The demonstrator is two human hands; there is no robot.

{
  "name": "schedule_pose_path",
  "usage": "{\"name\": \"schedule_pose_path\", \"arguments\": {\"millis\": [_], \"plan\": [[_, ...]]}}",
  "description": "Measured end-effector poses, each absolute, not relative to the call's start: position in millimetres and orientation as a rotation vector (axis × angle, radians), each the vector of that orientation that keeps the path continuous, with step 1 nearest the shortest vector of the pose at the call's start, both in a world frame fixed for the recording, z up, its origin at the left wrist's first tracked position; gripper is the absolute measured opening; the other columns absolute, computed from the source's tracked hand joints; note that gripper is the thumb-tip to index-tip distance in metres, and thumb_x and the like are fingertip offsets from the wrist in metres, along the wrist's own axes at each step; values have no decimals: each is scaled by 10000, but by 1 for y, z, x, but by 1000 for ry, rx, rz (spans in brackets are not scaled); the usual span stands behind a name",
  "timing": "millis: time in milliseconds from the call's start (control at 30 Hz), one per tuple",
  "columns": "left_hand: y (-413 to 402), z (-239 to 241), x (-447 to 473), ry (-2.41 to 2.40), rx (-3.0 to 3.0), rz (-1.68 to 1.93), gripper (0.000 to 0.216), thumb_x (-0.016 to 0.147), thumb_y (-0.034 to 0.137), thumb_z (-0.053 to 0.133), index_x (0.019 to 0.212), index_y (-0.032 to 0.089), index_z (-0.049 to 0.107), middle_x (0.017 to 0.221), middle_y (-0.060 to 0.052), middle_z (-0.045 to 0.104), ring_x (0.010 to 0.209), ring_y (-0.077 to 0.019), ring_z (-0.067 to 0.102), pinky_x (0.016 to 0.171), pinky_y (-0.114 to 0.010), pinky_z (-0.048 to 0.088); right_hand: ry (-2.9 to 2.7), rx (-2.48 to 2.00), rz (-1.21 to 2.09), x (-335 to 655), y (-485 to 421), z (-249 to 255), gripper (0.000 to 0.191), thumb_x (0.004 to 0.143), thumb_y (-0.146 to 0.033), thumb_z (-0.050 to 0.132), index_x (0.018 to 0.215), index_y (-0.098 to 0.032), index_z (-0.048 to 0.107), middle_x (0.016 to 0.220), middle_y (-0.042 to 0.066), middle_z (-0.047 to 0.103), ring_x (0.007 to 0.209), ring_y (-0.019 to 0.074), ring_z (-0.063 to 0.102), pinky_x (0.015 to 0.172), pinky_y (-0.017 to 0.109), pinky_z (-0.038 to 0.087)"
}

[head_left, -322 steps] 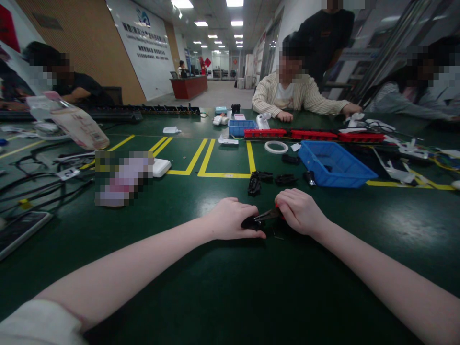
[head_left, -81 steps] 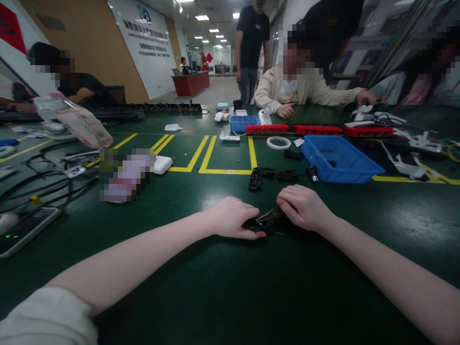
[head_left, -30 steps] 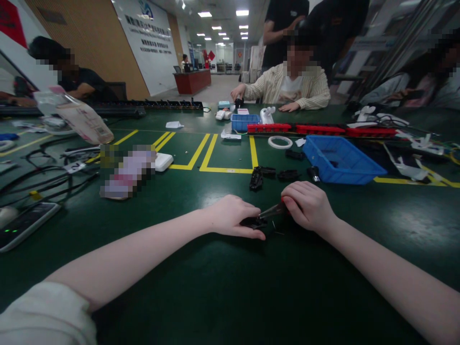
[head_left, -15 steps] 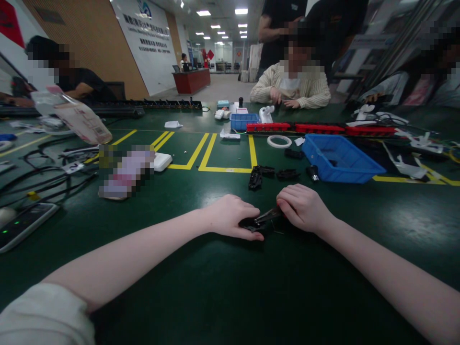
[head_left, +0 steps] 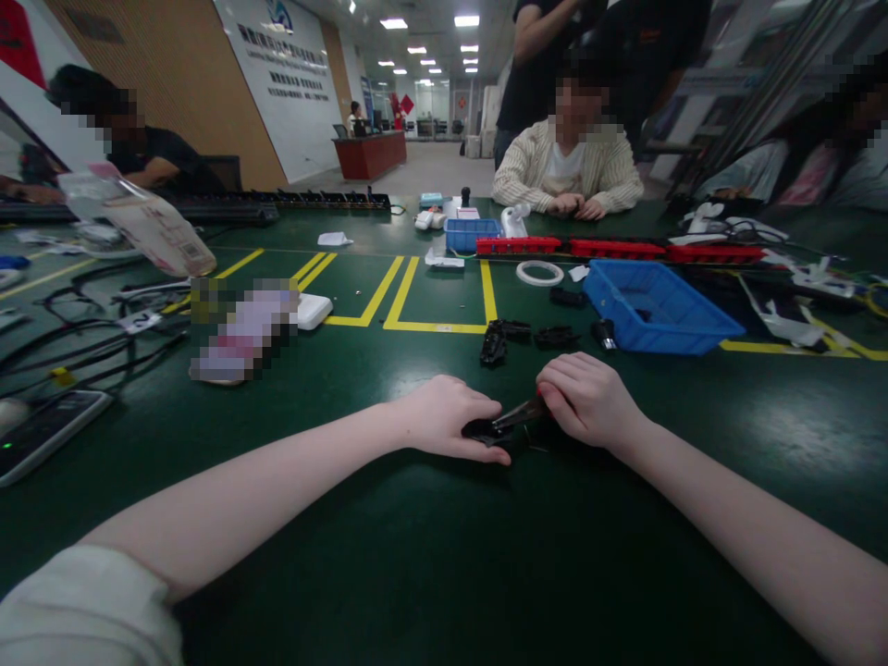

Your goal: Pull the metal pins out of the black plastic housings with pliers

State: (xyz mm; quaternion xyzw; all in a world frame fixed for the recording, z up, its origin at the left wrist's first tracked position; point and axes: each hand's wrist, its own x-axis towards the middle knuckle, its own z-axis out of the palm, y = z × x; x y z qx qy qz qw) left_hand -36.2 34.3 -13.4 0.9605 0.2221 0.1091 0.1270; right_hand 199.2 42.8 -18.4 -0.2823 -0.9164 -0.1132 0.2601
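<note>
My left hand (head_left: 448,418) rests on the green table (head_left: 430,555), fingers curled down over a small black part (head_left: 484,430) and pinning it in place. My right hand (head_left: 586,400) is closed round the red handles of a pair of pliers (head_left: 519,415). The pliers' dark jaws point left and meet the black part under my left fingertips. A few more small black parts (head_left: 494,344) lie just beyond my hands.
A blue bin (head_left: 656,310) sits to the right beyond my hands, with a smaller blue bin (head_left: 472,235) and long red strips (head_left: 610,248) behind. Yellow tape lines (head_left: 409,305) mark the table. Cables and a phone (head_left: 42,435) lie at the left. Other people sit across the table.
My hands have stayed on the black part and pliers with only slight shifts of the pliers. The person across the table has pulled both arms in and folded the hands together.
</note>
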Motion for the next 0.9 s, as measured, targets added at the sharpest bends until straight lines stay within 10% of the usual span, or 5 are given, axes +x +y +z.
{"name": "schedule_pose_path", "arguments": {"millis": [900], "plan": [[33,-15,-35,662,2811,322,469,838,608,512,675,171,471,576,42,504,505,-100,461,520,-229,295,-2503,-775,-241,197,43,-19,243,889,-208,366,699,-191,516,649,37,571,617,154,481,616,310,352]]}}
